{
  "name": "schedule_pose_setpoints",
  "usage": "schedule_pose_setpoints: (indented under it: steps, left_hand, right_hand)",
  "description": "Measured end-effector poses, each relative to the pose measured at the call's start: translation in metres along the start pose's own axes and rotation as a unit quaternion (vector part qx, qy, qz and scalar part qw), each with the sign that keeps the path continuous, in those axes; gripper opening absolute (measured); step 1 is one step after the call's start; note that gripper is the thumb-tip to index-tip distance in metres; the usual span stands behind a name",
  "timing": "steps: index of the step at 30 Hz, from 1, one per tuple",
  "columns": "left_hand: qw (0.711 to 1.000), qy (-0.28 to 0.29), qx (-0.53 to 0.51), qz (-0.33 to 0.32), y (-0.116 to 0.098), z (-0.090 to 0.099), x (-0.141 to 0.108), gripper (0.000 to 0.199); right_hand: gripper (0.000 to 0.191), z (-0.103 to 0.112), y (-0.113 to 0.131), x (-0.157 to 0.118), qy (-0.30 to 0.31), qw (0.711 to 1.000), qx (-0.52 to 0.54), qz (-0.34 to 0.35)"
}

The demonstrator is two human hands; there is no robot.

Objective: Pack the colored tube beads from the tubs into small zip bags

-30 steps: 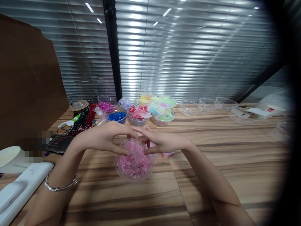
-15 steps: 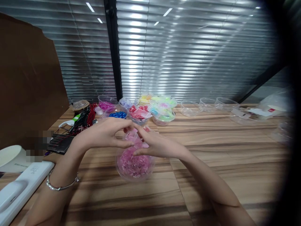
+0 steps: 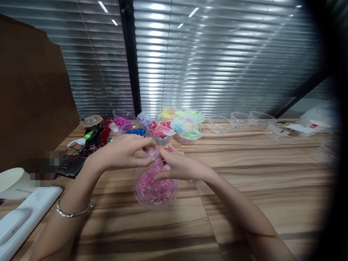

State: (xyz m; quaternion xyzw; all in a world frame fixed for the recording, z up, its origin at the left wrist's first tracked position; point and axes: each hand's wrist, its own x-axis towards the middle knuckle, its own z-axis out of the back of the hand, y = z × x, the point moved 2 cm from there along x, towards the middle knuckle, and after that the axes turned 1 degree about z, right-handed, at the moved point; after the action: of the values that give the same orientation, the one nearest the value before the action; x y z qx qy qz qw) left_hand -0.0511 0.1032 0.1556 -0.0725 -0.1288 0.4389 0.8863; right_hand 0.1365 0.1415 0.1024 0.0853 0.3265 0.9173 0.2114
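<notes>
A round clear plastic bowl (image 3: pixel 156 190) full of short pink tube pieces rests on the table in front of me. Just above its far rim is a small see-through plastic bag (image 3: pixel 154 155) with pink pieces in it. My left hand (image 3: pixel 122 152) is closed on the bag's left side, thumb below and fingers curled behind. My right hand (image 3: pixel 182 165) grips it from the right, its thumb hanging over the bowl. Part of the bag is hidden by the fingers.
Behind the hands stand bowls of blue pieces (image 3: pixel 136 132), red packets (image 3: pixel 161 129) and pale green packets (image 3: pixel 191 133). Clear bowls (image 3: pixel 220 125) are farther right. At left are red and black cords (image 3: pixel 102 136), a white power strip (image 3: pixel 32 214) and a paper cup (image 3: pixel 15 183).
Both hands stay almost in place over the bowl. The bag between the fingers has shifted slightly, and its clear upper part shows more now.
</notes>
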Motion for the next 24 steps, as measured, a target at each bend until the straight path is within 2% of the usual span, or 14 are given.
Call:
schedule_pose_setpoints:
  steps: [5,9,14,17,20,22,24]
  left_hand:
    - [1.0,-0.003,0.005,-0.002,-0.001,0.0,0.001,0.033]
    - [1.0,0.007,0.027,-0.003,-0.004,-0.002,0.001,0.046]
    - [1.0,-0.011,-0.005,-0.01,-0.006,-0.004,0.002,0.047]
    - [0.998,-0.051,-0.041,-0.02,-0.006,-0.006,0.003,0.049]
    - [0.992,-0.116,-0.049,-0.026,-0.005,-0.003,0.0,0.051]
    - [0.984,-0.166,-0.061,-0.032,-0.002,0.001,-0.004,0.05]
    - [0.972,-0.211,-0.096,-0.037,0.003,0.007,-0.009,0.05]
  right_hand:
    - [0.104,0.0,0.0,0.001,-0.011,1.0,0.006,0.007]
    - [0.108,0.003,0.003,0.0,-0.044,0.999,-0.001,0.015]
    - [0.1,0.006,0.007,-0.001,-0.07,0.996,0.057,0.017]
    - [0.104,0.005,0.006,-0.001,-0.088,0.993,0.076,0.023]
    - [0.109,0.005,0.006,-0.002,-0.097,0.991,0.085,0.031]
    - [0.111,0.007,0.005,-0.004,-0.086,0.992,0.089,0.026]
    - [0.106,0.008,0.004,-0.006,-0.048,0.996,0.079,0.017]
